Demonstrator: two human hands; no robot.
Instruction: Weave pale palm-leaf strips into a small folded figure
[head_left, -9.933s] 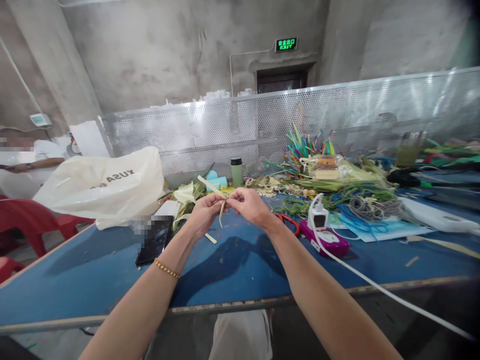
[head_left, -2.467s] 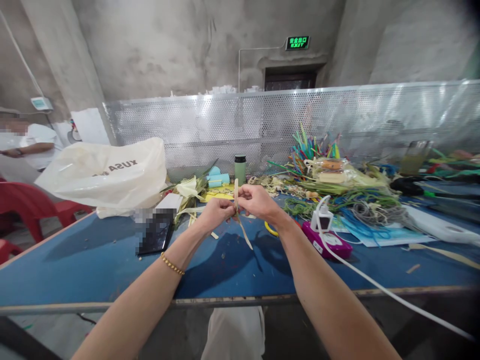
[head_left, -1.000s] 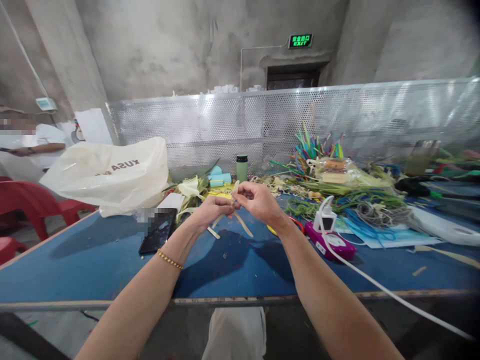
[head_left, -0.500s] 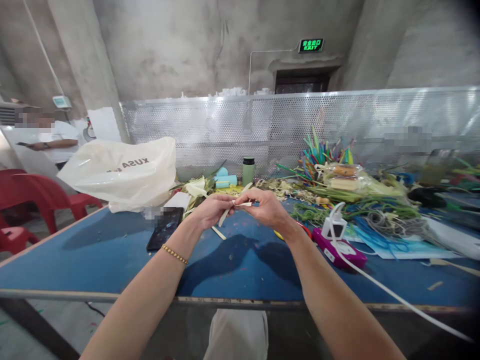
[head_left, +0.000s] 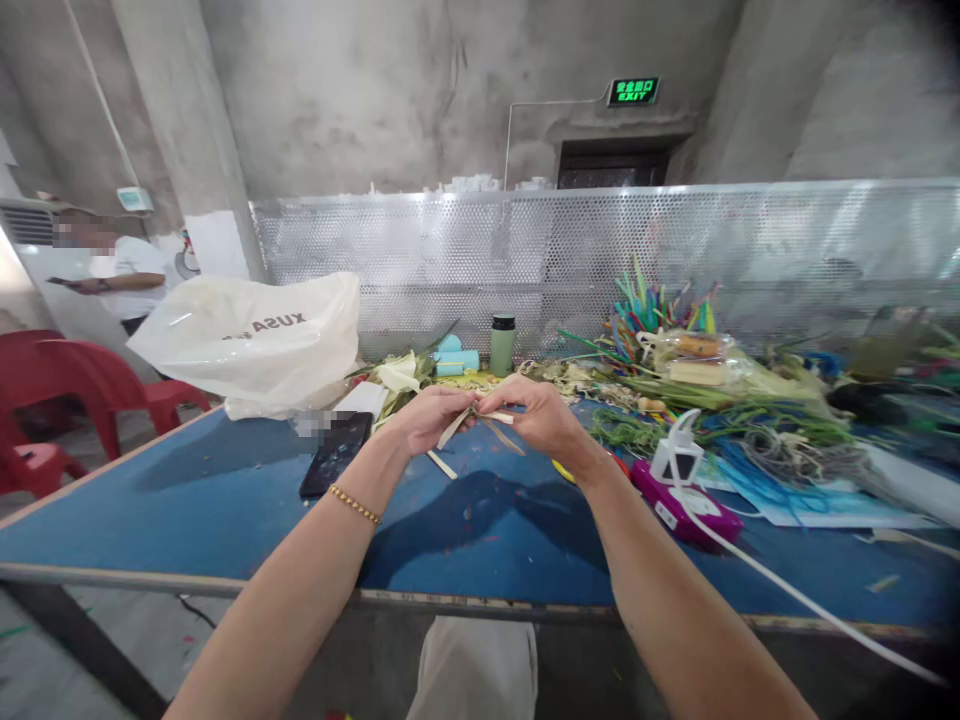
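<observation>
My left hand (head_left: 433, 419) and my right hand (head_left: 536, 410) meet above the blue table (head_left: 255, 530), fingertips pinched close together. Between them are pale, flat strips (head_left: 452, 429) that look like dried leaf or straw. One strip end slants down below my left fingers, and a browner end (head_left: 505, 437) hangs under my right fingers. Another pale piece crosses my right fingers. How the strips cross at the fingertips is too small to make out. Just below my left hand, a short pale strip (head_left: 442, 464) shows near the table surface.
A dark phone (head_left: 337, 455) and a white plastic bag (head_left: 255, 345) are on the left. A green bottle (head_left: 502, 345) stands behind my hands. To the right are a purple power strip (head_left: 686, 505) with a white charger (head_left: 676, 462), green cords (head_left: 637, 430) and colourful stems (head_left: 637, 305).
A browner strip end now hangs below my right fingers. The strip that stuck up above my hands no longer shows there. The whole view has shifted slightly.
</observation>
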